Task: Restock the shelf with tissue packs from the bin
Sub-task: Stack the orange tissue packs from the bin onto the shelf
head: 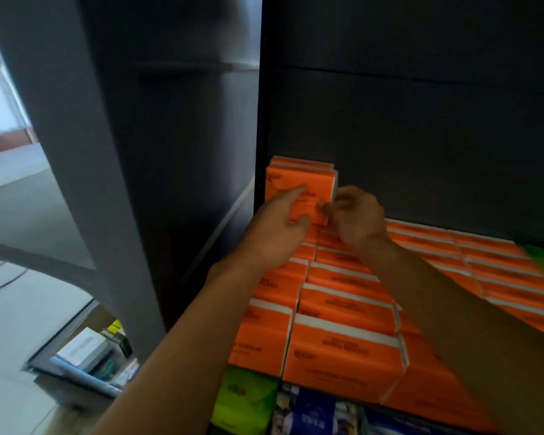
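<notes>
Second layer just begun, back left corner

At 7 o'clock, down on the floor, sits what may be the bin (88,353), but it is too blurry to be sure. At 11 o'clock the dark side wall (261,120) of the shelf (421,136) stands close by, so there is little room on that side. Near the middle, the left hand (280,224) holds the orange pack (310,211), fingers on its front and thumb under it. The pack touches the back stack (299,175) in the corner. The right hand (357,218) pinches the pack's right edge with curled fingers. From 6 to 3 o'clock, rows of orange packs (343,309) cover the shelf floor, so the bottom layer looks done. Above them, toward 1 o'clock, there is lots of open room for more packs.
</notes>
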{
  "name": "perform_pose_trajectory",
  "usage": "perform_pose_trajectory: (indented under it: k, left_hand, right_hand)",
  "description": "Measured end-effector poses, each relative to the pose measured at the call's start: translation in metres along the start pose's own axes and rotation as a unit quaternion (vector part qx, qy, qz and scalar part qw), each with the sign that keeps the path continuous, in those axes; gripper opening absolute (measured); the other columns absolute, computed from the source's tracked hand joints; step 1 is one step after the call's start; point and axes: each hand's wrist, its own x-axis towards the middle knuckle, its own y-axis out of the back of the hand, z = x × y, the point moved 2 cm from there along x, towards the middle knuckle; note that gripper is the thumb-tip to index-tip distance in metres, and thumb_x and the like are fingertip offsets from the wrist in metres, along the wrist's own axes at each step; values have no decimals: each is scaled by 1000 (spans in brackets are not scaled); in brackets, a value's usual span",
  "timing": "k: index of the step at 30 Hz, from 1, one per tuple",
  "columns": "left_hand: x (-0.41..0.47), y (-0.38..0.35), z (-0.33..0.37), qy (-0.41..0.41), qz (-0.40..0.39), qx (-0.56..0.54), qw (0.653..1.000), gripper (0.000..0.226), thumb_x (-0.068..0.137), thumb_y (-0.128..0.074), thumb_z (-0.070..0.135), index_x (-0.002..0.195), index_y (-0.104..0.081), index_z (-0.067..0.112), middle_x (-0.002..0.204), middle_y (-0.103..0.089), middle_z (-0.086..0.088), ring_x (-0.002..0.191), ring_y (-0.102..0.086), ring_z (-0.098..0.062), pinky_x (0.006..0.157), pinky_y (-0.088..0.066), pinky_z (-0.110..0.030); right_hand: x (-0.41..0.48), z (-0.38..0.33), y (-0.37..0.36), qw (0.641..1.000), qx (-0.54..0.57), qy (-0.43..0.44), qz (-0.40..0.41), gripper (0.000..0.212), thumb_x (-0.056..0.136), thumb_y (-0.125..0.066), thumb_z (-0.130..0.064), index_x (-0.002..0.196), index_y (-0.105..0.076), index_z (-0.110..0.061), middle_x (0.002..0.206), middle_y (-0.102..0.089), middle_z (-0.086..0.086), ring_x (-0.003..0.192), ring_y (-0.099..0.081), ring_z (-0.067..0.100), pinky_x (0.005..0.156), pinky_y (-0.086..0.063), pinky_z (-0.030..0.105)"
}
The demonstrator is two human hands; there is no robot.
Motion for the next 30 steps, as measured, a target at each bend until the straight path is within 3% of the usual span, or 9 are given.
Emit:
perform_pose_trajectory:
  k: [2,6,12,16,20,23,27,30]
  left_hand:
    - [4,-6,-2,-3,-24,53,998,57,98,-46,26,148,-22,38,155,-25,7,136,-36,-18,110,-35,-43]
    - [7,-9,-8,0,-46,129,991,61,98,-44,23,150,-17,35,160,-7,12,146,-13,-17,118,-20,-45]
    - [-1,-10,-6,6,-64,172,983,60,98,-43,32,150,-13,37,160,-5,9,147,-7,-19,119,-12,-45]
    - [-15,-14,8,-16,-54,150,987,56,98,-45,29,149,-23,34,157,-21,6,143,-20,-18,117,-20,-35]
    - [-31,-17,19,-43,-46,82,995,36,98,-46,18,133,-53,26,130,-56,4,112,-54,-8,85,-41,-9]
    - [-45,-14,23,-64,-40,39,996,27,97,-48,12,117,-64,20,114,-65,4,107,-60,-8,92,-47,-19]
    - [-76,-6,42,-79,-39,15,996,24,96,-48,8,112,-64,18,107,-67,3,99,-61,-2,86,-47,-13]
    - [-111,-5,58,-97,-63,-3,993,28,95,-46,1,109,-63,18,102,-68,4,95,-63,0,86,-50,-18]
  right_hand:
    - [3,3,-2,1000,-6,3,-6,25,85,-71,-18,109,-65,-14,92,-68,0,69,-59,4,62,-47,11]
    - [3,5,-1,1000,-11,-14,6,31,86,-71,-23,112,-59,-13,101,-65,1,89,-62,13,79,-46,24]
    - [-12,7,13,1000,0,-19,-8,13,83,-72,-24,91,-63,-18,96,-70,4,89,-65,17,87,-52,31]
    - [-33,9,30,998,26,-23,-51,8,83,-68,-14,77,-66,-19,91,-72,10,90,-68,26,90,-54,44]
    - [-59,3,43,992,46,-16,-116,22,88,-59,-5,72,-64,-19,78,-68,11,84,-67,34,87,-56,46]
    - [-77,-10,55,985,64,2,-158,22,92,-55,-3,77,-62,-18,81,-65,10,82,-64,26,84,-54,41]
    - [-104,-30,83,978,53,4,-201,13,93,-57,-12,85,-64,-21,97,-68,7,89,-68,22,82,-57,34]
    - [-136,-44,109,970,42,19,-239,12,93,-57,-13,86,-64,-19,98,-67,8,84,-67,21,71,-54,27]
